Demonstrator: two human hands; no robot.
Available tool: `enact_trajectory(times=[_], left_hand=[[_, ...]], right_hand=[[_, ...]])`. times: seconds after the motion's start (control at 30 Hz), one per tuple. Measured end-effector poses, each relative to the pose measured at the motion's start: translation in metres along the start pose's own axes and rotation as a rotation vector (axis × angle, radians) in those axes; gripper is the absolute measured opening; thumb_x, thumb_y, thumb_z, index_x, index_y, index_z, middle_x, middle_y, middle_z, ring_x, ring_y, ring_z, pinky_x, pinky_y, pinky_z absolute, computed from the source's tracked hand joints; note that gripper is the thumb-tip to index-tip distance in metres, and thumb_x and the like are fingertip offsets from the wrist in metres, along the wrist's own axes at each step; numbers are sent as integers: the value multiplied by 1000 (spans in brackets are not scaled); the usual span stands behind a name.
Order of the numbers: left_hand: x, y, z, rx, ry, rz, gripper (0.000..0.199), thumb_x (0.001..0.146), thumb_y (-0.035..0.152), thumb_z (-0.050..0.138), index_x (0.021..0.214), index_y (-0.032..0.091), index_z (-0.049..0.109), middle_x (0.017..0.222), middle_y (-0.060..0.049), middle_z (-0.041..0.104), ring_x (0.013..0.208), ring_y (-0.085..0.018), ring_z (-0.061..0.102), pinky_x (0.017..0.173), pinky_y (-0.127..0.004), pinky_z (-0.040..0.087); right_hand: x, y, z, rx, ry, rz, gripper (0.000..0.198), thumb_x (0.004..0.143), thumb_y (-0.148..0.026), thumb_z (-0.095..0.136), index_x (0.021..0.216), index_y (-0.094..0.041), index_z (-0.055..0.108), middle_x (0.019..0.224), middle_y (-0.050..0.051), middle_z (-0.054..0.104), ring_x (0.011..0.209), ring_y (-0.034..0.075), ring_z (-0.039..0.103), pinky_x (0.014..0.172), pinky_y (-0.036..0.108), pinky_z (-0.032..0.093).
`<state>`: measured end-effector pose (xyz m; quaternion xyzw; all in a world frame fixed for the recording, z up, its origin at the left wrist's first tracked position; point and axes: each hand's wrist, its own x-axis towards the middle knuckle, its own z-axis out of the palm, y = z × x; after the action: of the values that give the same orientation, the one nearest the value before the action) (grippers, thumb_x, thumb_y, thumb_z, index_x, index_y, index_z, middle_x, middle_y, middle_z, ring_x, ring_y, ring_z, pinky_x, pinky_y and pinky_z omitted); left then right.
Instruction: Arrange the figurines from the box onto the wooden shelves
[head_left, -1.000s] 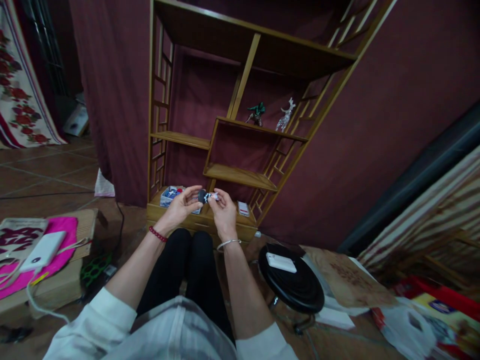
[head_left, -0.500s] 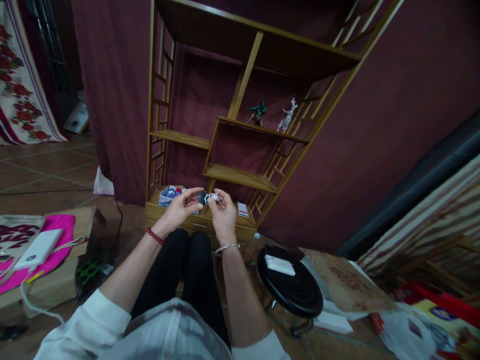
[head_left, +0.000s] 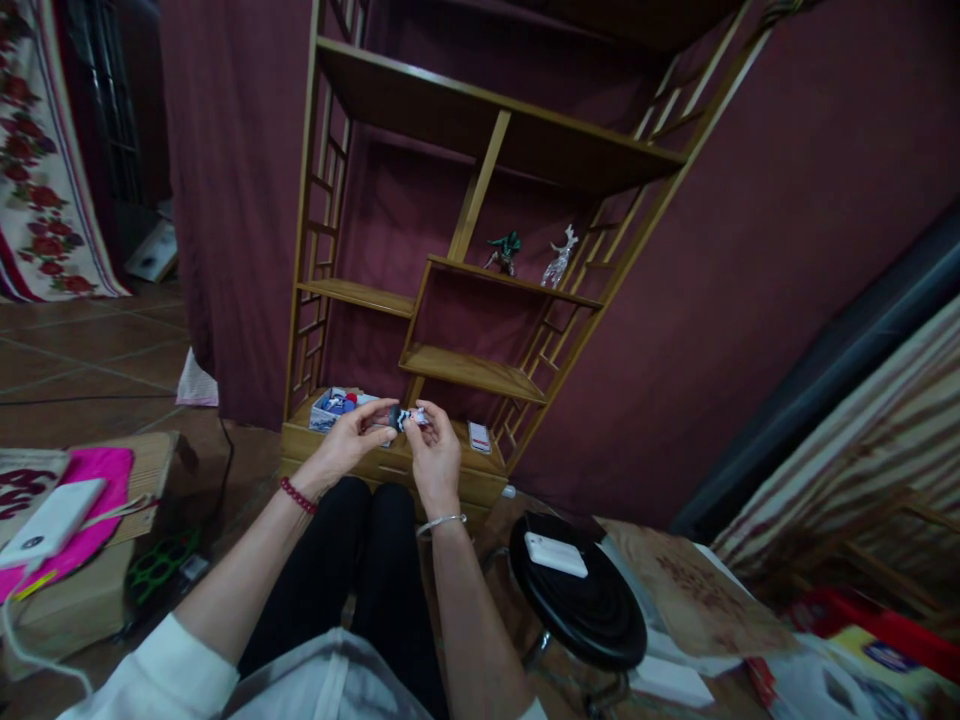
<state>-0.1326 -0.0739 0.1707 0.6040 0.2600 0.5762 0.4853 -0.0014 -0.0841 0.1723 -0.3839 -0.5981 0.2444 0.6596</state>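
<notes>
Between my two hands is a small figurine (head_left: 409,417), pale and dark in colour, with a dark round base. My left hand (head_left: 356,435) is closed on the base end, thumb below and fingers above. At the other end, my right hand (head_left: 436,450) pinches the figurine's light-coloured body. The figurine lies sideways, in front of the low top of a wooden shelf unit (head_left: 472,372). Behind my left hand an open box (head_left: 324,412) holds blue and red items. A flat white and red card or phone (head_left: 479,436) lies right of my right hand.
A green figurine (head_left: 506,252) and a clear deer figurine (head_left: 559,258) stand on a middle shelf. At right, a black round stool (head_left: 581,600) bears a white device (head_left: 556,554). A cardboard box (head_left: 82,600) with a pink cloth and white power bank (head_left: 52,522) stands left.
The view has tilted up slightly, so the shelf unit sits lower in the picture. Both hands still hold the figurine, slightly lower and further left in view.
</notes>
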Motion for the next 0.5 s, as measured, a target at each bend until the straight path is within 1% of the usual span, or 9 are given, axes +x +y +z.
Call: enact_trajectory(times=[0.23,0.4,0.5], left_hand=[[-1,3,1,1,11,-23,47,61,26,70,106,17,58,98,-6,62,93,-18,56,87,-35,41],[2,0,-3,-33,34,-44,46,59,26,71,103,17,60,97,-5,63,93,-19,56,88,-36,40],[6,-5,-6,-43,75,-79,45,58,27,72,100,17,61,92,-5,64,91,-20,57,87,-36,41]], right_hand=[[-1,-4,-1,-3,-51,24,25,73,-23,53,98,-19,54,87,3,63,76,13,61,69,24,50],[3,-1,2,-86,-81,-27,20,74,-22,52,94,-20,54,87,2,61,77,13,59,71,24,49],[7,3,3,-131,-106,-56,18,75,-22,51,93,-20,55,87,1,61,77,13,58,71,24,48]])
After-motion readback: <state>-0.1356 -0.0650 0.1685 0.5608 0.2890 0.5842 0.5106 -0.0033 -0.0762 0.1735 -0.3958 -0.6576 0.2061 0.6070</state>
